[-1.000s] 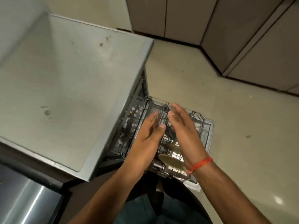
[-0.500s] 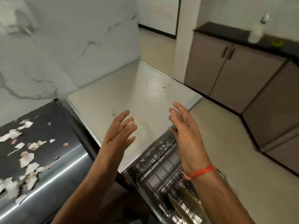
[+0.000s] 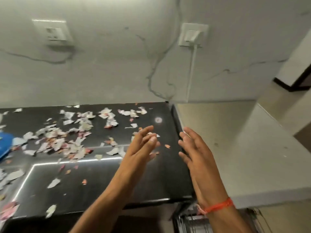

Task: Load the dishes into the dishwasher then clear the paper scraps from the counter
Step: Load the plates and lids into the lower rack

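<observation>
Several torn paper scraps (image 3: 74, 140), white and pink, lie scattered over the black counter (image 3: 104, 187). My left hand (image 3: 140, 148) hovers above the counter's right part with fingers spread and nothing in it. My right hand (image 3: 196, 155) is raised beside it over the counter's right edge, fingers straight and empty, an orange thread round the wrist. A corner of the dishwasher rack (image 3: 190, 221) shows at the bottom, below my right wrist.
The grey dishwasher top (image 3: 249, 158) adjoins the counter on the right. A blue object (image 3: 5, 143) sits at the left edge. Two wall sockets (image 3: 192, 35) with a white cable are on the marble wall behind.
The view has swung up and left from the dishwasher rack to the counter. Both hands rose out of the rack and now hover over the counter's right end.
</observation>
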### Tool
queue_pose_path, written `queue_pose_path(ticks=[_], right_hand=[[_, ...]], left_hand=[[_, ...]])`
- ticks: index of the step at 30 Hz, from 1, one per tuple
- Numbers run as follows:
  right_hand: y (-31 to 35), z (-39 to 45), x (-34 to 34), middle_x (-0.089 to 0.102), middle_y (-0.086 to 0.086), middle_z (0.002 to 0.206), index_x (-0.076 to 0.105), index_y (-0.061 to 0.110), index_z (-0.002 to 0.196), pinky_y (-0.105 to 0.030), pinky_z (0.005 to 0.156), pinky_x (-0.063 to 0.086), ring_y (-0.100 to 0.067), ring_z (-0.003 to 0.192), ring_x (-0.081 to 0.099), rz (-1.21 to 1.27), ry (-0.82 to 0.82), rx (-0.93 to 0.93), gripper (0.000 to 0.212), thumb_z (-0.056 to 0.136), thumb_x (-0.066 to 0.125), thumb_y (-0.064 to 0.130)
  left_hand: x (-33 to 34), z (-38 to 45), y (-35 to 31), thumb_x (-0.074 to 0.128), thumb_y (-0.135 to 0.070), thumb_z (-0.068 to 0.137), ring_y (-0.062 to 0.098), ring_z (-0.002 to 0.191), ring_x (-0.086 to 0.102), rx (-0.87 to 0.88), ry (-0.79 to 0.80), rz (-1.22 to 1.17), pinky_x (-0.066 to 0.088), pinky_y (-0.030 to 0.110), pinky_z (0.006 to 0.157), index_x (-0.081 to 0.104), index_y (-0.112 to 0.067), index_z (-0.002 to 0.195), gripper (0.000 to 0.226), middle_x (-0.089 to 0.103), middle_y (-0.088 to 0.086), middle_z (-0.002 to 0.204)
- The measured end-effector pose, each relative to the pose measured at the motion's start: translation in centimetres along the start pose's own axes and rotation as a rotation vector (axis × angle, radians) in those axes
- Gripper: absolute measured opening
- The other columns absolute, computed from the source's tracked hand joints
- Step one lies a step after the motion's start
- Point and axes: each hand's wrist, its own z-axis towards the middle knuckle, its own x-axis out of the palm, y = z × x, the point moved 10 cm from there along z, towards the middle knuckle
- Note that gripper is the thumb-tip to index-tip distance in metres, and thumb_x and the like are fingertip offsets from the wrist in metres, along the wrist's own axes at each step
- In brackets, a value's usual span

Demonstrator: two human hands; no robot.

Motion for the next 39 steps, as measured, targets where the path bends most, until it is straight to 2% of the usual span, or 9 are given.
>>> queue_pose_path(ticks=[4,6,9,12,16,20,24,29,39], right_hand=[[-1.4,1.5,7.9,0.067,0.018,0.127,0.064,0.039,0.127,-0.037,0.108,0.047,0.001,0.119,0.062,-0.016,0.118,0.02,0.03,0.099,0.056,0.033],[-2.4,1.8,11.6,0.067,0.019,0.128,0.064,0.04,0.127,-0.038,0.109,0.046,0.001,0.12,0.061,-0.049,0.201,0.061,0.032,0.096,0.057,0.039],[-3.4,2.1,16.7,0.066,0.017,0.13,0.065,0.043,0.126,-0.041,0.11,0.045,-0.002,0.123,0.06,-0.109,0.325,0.09,0.041,0.087,0.059,0.05],[-4.4,2.1,21.4,0.067,0.019,0.126,0.066,0.045,0.125,-0.042,0.109,0.046,-0.002,0.121,0.061,-0.129,0.451,0.129,0.043,0.083,0.06,0.054],[-5.6,1.2,27.7,0.066,0.014,0.131,0.065,0.042,0.126,-0.042,0.108,0.047,-0.006,0.123,0.061,-0.126,0.644,0.149,0.038,0.089,0.06,0.048],[-6.3,-0.2,32.3,0.066,0.015,0.131,0.065,0.042,0.126,-0.036,0.103,0.049,-0.006,0.123,0.061,-0.098,0.836,0.182,0.033,0.094,0.057,0.041],[-5.9,-0.9,34.8,0.065,0.014,0.132,0.065,0.042,0.127,-0.037,0.104,0.048,-0.008,0.125,0.06,-0.059,0.958,0.21,0.036,0.092,0.06,0.043],[-5.5,-0.8,36.0,0.063,0.014,0.136,0.064,0.044,0.128,-0.04,0.108,0.047,-0.008,0.126,0.059,-0.043,1.052,0.229,0.041,0.088,0.062,0.046],[-5.5,-1.0,37.7,0.068,0.013,0.129,0.063,0.038,0.129,-0.04,0.108,0.047,-0.006,0.122,0.062,-0.016,1.12,0.259,0.04,0.089,0.06,0.043]], left_hand=[[-7.9,1.1,0.3,0.066,-0.042,0.094,0.01,0.115,0.068,-0.02,-0.106,-0.008,0.054,0.033,0.094,0.058,-0.04,0.131,0.038,0.07,-0.012,0.123],[-11.6,0.7,0.2,0.06,-0.039,0.097,0.007,0.114,0.068,-0.025,-0.187,-0.026,0.055,0.029,0.09,0.056,-0.04,0.133,0.036,0.068,-0.011,0.124],[-16.2,-0.9,-0.1,0.06,-0.048,0.096,0.003,0.114,0.067,-0.014,-0.319,-0.055,0.052,0.033,0.099,0.055,-0.042,0.135,0.04,0.066,-0.012,0.128],[-20.2,-3.2,0.2,0.055,-0.038,0.101,0.003,0.112,0.067,-0.02,-0.47,-0.087,0.051,0.035,0.101,0.057,-0.04,0.133,0.032,0.071,-0.015,0.12],[-24.7,-6.7,0.4,0.054,-0.035,0.103,0.004,0.113,0.068,-0.027,-0.673,-0.104,0.05,0.038,0.105,0.059,-0.038,0.132,0.029,0.071,-0.013,0.121],[-27.3,-10.0,-0.8,0.052,-0.032,0.104,0.007,0.108,0.07,0.009,-0.852,-0.103,0.054,0.031,0.097,0.061,-0.033,0.131,0.028,0.074,-0.008,0.113],[-28.1,-11.6,-2.2,0.052,-0.032,0.104,0.004,0.107,0.07,0.035,-0.96,-0.083,0.053,0.033,0.1,0.062,-0.035,0.129,0.027,0.074,-0.015,0.111],[-27.9,-12.3,-2.8,0.054,-0.031,0.104,0.008,0.11,0.07,0.055,-1.048,-0.089,0.053,0.036,0.101,0.064,-0.033,0.127,0.026,0.073,-0.009,0.116],[-29.3,-13.2,-3.2,0.055,-0.037,0.102,0.009,0.11,0.07,0.041,-1.124,-0.077,0.051,0.041,0.105,0.067,-0.036,0.123,0.024,0.071,-0.007,0.122]])
